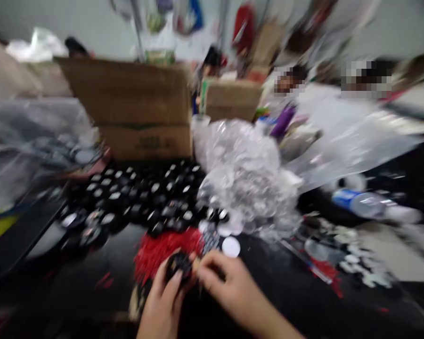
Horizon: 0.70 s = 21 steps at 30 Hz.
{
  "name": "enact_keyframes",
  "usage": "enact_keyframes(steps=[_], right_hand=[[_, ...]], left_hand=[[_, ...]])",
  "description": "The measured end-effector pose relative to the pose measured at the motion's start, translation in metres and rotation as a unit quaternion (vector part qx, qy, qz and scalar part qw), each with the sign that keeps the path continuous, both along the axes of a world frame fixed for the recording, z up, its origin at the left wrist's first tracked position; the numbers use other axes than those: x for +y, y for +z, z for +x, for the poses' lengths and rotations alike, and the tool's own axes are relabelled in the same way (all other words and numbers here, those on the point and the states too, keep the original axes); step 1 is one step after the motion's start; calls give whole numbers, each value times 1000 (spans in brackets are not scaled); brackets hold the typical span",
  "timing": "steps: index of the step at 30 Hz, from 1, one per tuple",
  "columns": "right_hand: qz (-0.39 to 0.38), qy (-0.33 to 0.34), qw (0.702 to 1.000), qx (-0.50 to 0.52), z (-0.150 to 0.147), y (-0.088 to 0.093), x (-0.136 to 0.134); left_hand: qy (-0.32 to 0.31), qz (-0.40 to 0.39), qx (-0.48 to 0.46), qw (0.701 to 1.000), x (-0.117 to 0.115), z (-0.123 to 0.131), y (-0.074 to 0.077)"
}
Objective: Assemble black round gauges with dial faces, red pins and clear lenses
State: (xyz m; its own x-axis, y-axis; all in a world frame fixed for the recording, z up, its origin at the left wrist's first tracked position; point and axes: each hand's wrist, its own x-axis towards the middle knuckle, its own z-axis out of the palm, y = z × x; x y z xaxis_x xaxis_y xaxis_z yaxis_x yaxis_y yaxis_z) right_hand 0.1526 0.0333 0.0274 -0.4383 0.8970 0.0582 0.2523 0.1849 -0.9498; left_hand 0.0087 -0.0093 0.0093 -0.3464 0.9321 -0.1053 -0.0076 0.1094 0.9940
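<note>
My left hand (166,292) grips a round black plastic part (179,264) with some hollow detail inside, near the table's front edge. Close beside it on the right is my right hand (222,278), its thumb and forefinger pinched together at the part's edge; whatever they hold is too blurred to name. Just beyond both hands lies a heap of small red strips (155,254). A white disc (231,246) rests to the right of that heap, near some small grey pieces (209,238).
Many round black parts (137,193) cover the table's back left, before a cardboard box (144,108). A clear bag of transparent pieces (247,188) stands centre right. Farther right are a bottle (367,203), white pieces (360,259) and a pen (318,273). People sit behind.
</note>
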Motion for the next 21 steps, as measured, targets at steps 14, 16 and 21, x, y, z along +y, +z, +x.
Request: enact_keyframes(steps=[14,16,21], right_hand=[[-102,-24,994,-24,3,-17,-2],[-97,-23,995,-29,3,-17,-2],[13,-8,993,-121,2,-15,-7]], left_hand=[[0,-60,-319,946,-4,14,-21],[-8,-58,-309,949,-5,14,-26],[-34,-47,-228,972,-10,15,-28]])
